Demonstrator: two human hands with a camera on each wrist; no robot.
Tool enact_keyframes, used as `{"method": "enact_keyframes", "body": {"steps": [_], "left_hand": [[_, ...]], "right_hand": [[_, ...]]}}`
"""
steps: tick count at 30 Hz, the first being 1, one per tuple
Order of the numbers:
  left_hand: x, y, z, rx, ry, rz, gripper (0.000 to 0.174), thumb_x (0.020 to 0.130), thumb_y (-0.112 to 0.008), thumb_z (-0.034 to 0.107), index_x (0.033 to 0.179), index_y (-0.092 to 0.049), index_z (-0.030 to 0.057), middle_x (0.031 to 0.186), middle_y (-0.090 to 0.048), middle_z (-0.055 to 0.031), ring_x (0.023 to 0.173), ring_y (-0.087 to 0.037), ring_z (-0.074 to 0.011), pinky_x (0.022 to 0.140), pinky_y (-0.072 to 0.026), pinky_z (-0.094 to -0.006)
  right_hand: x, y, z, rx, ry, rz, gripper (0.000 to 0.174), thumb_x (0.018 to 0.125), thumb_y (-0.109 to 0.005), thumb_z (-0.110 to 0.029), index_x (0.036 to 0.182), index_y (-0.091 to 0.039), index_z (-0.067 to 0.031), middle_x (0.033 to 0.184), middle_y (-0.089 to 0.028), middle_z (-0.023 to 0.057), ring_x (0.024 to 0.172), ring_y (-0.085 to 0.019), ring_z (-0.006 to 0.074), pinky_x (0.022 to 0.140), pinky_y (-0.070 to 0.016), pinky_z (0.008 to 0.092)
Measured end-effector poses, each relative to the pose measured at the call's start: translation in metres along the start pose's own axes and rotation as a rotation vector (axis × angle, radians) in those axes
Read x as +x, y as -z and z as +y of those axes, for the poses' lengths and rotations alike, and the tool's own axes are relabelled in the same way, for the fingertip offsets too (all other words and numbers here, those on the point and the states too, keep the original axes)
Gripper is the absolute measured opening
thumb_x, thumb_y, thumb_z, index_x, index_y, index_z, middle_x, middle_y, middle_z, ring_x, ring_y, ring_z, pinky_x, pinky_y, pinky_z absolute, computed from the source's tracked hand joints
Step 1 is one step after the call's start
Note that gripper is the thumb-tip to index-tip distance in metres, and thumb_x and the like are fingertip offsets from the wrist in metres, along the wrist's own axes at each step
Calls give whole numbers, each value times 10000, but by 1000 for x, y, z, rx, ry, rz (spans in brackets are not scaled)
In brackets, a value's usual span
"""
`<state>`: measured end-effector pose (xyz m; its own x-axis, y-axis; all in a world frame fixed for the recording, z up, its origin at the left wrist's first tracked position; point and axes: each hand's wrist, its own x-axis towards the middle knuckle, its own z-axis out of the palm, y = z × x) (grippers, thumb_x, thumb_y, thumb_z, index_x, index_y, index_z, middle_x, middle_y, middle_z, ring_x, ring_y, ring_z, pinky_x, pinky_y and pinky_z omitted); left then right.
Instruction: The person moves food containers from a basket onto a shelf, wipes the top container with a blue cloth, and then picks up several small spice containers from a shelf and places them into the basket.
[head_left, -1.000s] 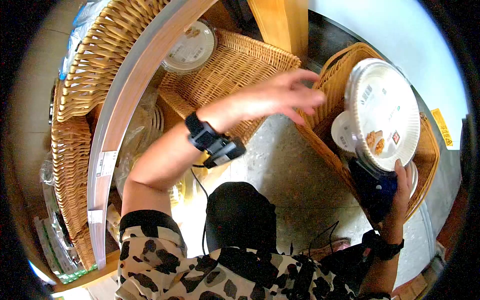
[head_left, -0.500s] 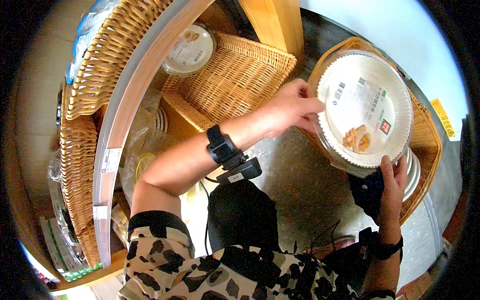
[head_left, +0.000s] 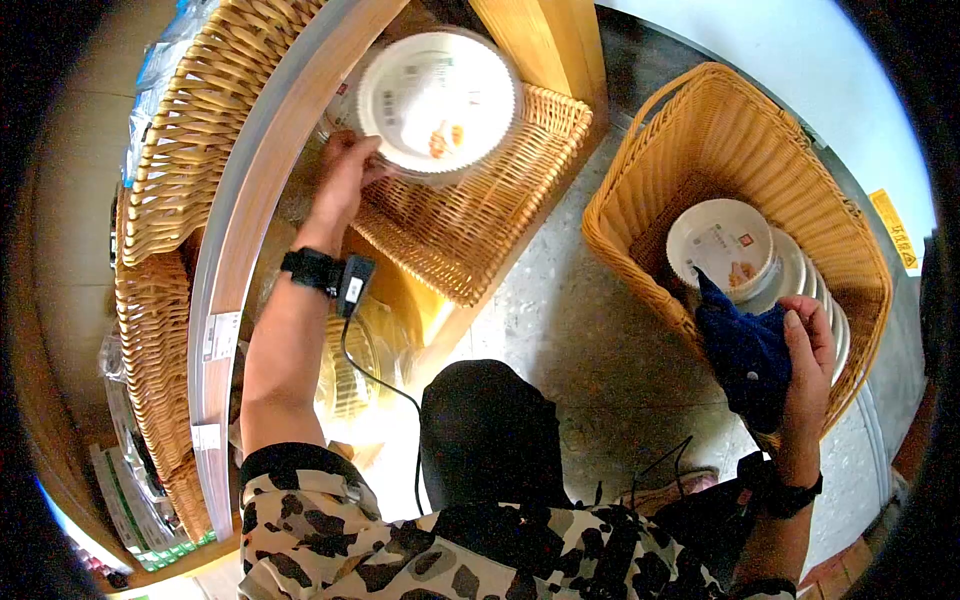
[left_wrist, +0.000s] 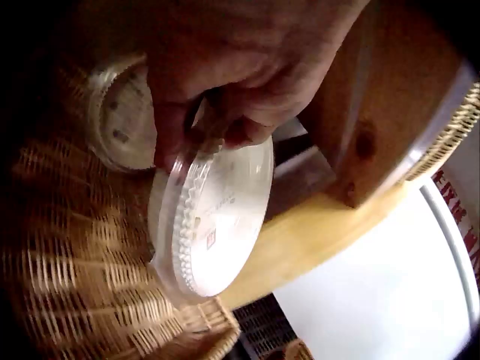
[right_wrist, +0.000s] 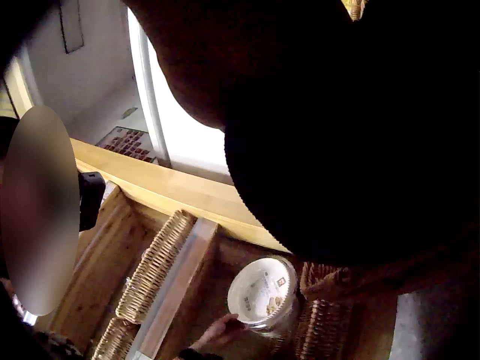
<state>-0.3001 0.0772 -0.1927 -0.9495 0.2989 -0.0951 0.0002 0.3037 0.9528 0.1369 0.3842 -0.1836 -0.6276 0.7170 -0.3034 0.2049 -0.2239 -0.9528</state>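
My left hand (head_left: 343,182) pinches the edge of a round pack of white fluted paper liners (head_left: 435,105) in clear plastic. The pack is over a shallow wicker basket (head_left: 455,235) on the shelf. In the left wrist view, thumb and fingers grip the rim of the tilted pack (left_wrist: 232,217), and another round pack (left_wrist: 127,112) lies behind. On the other side, my right hand (head_left: 812,345) holds a bunched dark blue cloth (head_left: 742,355) at the near edge of a deep wicker basket (head_left: 740,130). Inside that basket are a smaller pack of liners (head_left: 720,245) and several white round packs standing on edge.
A shelf rail (head_left: 225,240) with price labels runs along the left, with more wicker baskets (head_left: 160,340) beyond it. Clear plastic packs (head_left: 355,365) lie on the lower shelf near my left forearm. A wooden post (head_left: 545,45) rises behind the shallow basket.
My left hand has taken the pack of liners from my right hand and carried it left over the shallow basket. My right hand stays by the deep basket with the cloth.
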Motion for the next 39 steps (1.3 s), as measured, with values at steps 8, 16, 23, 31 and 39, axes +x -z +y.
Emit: {"method": "enact_keyframes", "body": {"steps": [8,16,23,31,39], "left_hand": [[65,48,-18,93,-157,132,388,834,-614,157,1158,-472,-1,1115,-503,-110,987,-541,-218,764,-531,-322],[134,94,-70,134,-46,164,660,815,-648,111,1356,-283,12,1348,-358,-187,1177,-450,-302,872,-485,-420],[144,106,-91,318,-241,263,703,763,-715,180,1315,-337,-37,1331,-384,-208,1196,-424,-326,946,-404,-419],[183,117,-119,834,-183,595,550,709,-757,303,1070,-489,-14,974,-539,-136,956,-512,-303,904,-378,-419],[156,108,-111,431,-123,466,281,753,-694,291,806,-576,41,694,-572,-65,630,-566,-239,607,-469,-401]], "right_hand": [[1,-4,0,-60,8,28,143,891,-520,-133,990,-559,-38,879,-536,-6,812,-484,81,760,-383,210],[3,-3,3,-72,-40,64,157,886,-530,-157,982,-563,-36,867,-537,-3,793,-484,84,750,-387,211],[6,-6,5,-107,-33,81,165,887,-530,-161,983,-569,-32,877,-546,5,804,-489,92,758,-390,217],[6,-4,6,-106,-32,54,166,892,-524,-161,985,-568,-30,880,-544,4,805,-489,91,761,-395,220],[3,-4,4,-94,-18,51,165,898,-519,-166,992,-559,-36,859,-535,1,790,-487,82,742,-396,214]]}}
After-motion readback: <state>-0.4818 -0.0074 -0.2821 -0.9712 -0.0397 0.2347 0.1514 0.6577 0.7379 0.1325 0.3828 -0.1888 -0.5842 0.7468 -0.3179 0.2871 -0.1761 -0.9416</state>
